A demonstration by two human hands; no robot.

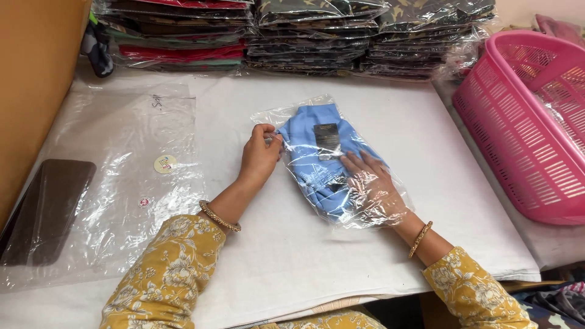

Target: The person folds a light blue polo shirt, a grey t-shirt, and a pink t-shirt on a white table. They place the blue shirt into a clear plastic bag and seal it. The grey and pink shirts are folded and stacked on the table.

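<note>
On the white table (378, 244) a folded blue garment (317, 161) sits in a clear plastic bag (286, 113). The left hand (259, 155) pinches the bag's edge at nine o'clock; the right hand (372, 183) is inside the bag, fingers spread flat on the cloth. A pink basket (518, 140) stands at three o'clock.

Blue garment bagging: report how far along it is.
Done: stacks of bagged garments line the back of the table. In hand: the folded blue garment sits inside a clear bag; the right hand is inside the bag, flat on the garment, and the left hand has a grip on the bag's edge. Left: the bag is not yet closed; empty bags lie at left.
</note>
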